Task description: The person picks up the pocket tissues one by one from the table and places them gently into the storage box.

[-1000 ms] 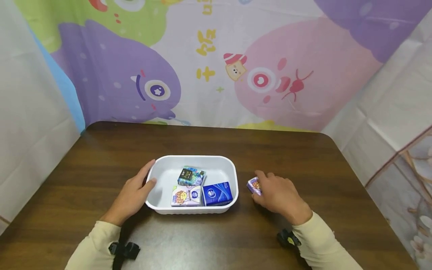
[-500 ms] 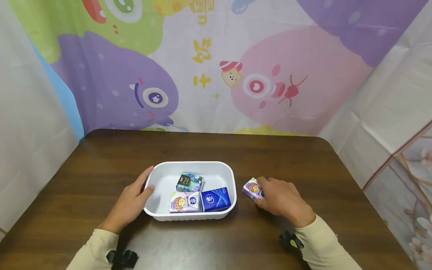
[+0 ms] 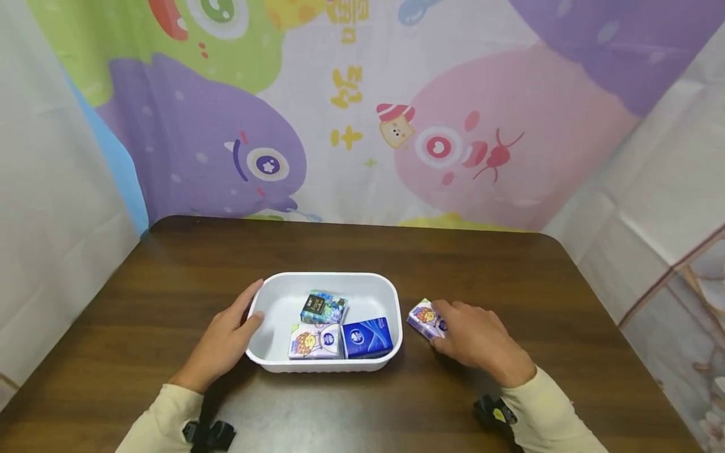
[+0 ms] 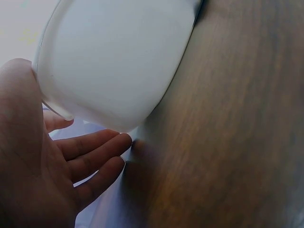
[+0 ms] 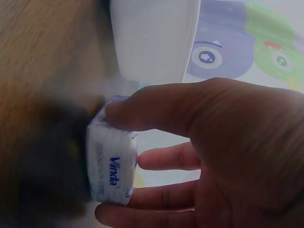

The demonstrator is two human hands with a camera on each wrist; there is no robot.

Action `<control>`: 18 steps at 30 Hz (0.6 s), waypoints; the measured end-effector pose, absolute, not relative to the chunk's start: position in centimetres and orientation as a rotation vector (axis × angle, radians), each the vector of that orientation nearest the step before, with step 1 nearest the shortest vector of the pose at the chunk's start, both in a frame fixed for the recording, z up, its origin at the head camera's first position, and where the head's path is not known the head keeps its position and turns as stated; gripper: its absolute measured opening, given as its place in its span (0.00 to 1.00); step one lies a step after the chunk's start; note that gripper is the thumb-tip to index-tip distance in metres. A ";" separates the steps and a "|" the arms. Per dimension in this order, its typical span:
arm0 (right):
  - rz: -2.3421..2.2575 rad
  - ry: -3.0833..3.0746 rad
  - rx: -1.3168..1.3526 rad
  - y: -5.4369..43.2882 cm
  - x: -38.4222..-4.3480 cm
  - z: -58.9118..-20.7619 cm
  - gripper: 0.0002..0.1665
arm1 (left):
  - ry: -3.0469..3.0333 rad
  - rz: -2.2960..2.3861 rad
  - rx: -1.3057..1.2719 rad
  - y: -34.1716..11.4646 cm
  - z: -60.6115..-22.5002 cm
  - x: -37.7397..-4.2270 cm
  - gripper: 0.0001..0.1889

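A white plastic tray (image 3: 272,302) holds a blue tissue pack (image 3: 367,338), a white-and-purple cartoon tissue pack (image 3: 314,341) and a green-blue floral tissue pack (image 3: 323,307). My left hand (image 3: 223,336) grips the tray's left end, thumb over the rim and fingers along the outside wall. To the right of the tray, my right hand (image 3: 476,336) pinches another purple cartoon tissue pack (image 3: 423,316) between thumb and fingers, low over the table. In the right wrist view this tissue pack (image 5: 111,164) shows a Vinda print on its side, with the thumb across its top edge.
The dark wooden table (image 3: 317,415) has a cartoon-printed curtain (image 3: 351,182) behind its far edge. White cloth (image 3: 62,251) hangs on the left, and a flower-printed cloth (image 3: 691,314) on the right. Black wrist devices are strapped over both sleeves.
More of the tissue pack in my right hand shows than a second ago, and it has turned slightly. My left hand stays at the tray's end. The head view has shifted a little.
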State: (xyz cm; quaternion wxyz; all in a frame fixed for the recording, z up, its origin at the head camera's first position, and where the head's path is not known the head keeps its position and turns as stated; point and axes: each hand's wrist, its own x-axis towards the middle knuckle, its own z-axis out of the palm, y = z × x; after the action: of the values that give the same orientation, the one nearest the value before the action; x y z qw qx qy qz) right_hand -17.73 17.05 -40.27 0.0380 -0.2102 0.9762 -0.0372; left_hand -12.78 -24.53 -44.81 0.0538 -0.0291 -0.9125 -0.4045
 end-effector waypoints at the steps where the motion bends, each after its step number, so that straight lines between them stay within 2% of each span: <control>1: -0.125 3.003 -0.651 17.1 -17.8 -40.3 0.36 | -2.770 -1.232 -0.090 -24.5 -44.8 -12.8 0.31; 18: -0.259 3.016 -0.606 16.9 -18.3 -40.6 0.33 | -2.789 -1.232 -0.086 -24.5 -44.6 -12.9 0.31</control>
State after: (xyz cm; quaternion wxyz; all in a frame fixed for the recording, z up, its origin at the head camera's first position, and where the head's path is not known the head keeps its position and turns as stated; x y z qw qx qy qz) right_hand -18.31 16.90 -40.58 0.0274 -0.1964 0.9766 -0.0838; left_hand -12.85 -24.52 -44.60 0.0457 -0.0281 -0.9134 -0.4035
